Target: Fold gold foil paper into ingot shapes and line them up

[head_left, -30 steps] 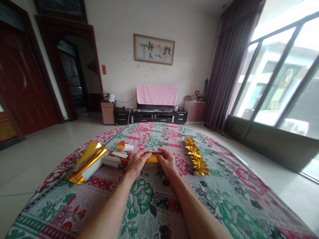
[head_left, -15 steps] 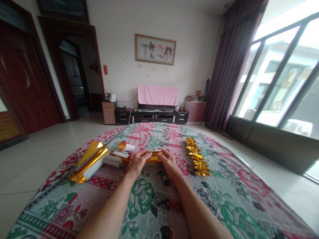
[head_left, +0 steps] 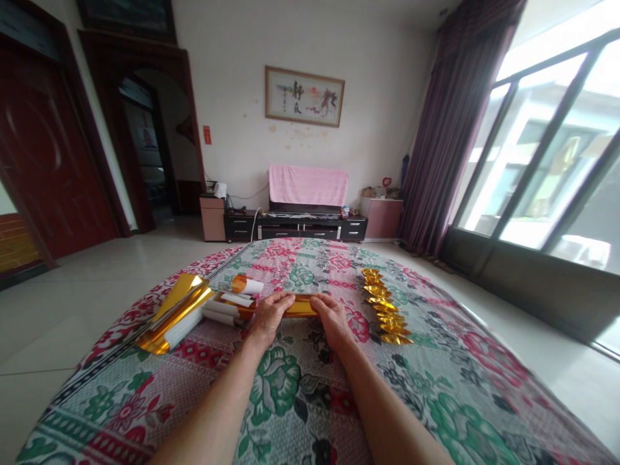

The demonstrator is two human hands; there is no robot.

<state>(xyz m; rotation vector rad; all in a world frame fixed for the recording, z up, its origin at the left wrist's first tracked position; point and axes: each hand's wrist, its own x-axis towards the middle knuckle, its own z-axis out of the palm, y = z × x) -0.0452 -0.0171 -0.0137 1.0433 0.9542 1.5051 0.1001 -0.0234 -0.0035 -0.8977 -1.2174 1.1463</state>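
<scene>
My left hand (head_left: 269,316) and my right hand (head_left: 333,318) grip opposite ends of a gold foil paper (head_left: 303,306), a narrow strip stretched between them. Both thumbs press on its near face, and the other fingers are mostly hidden behind it. Left of my left hand lie several rolled gold foil papers (head_left: 227,312) with white backs showing. On the right, a row of folded gold paper ingots (head_left: 382,307) runs toward me, apart from my right hand.
A patterned cloth (head_left: 276,381) covers the round table. Larger gold sheets (head_left: 177,316), loosely rolled, lie at the table's left. Another short curled roll (head_left: 248,285) is behind the small ones. Farther off stands a low black cabinet (head_left: 300,231) with a pink towel (head_left: 309,185) above it.
The white edge that showed along the top of the gold paper has gone from sight, leaving a gold strip. My right thumb has shifted slightly right.
</scene>
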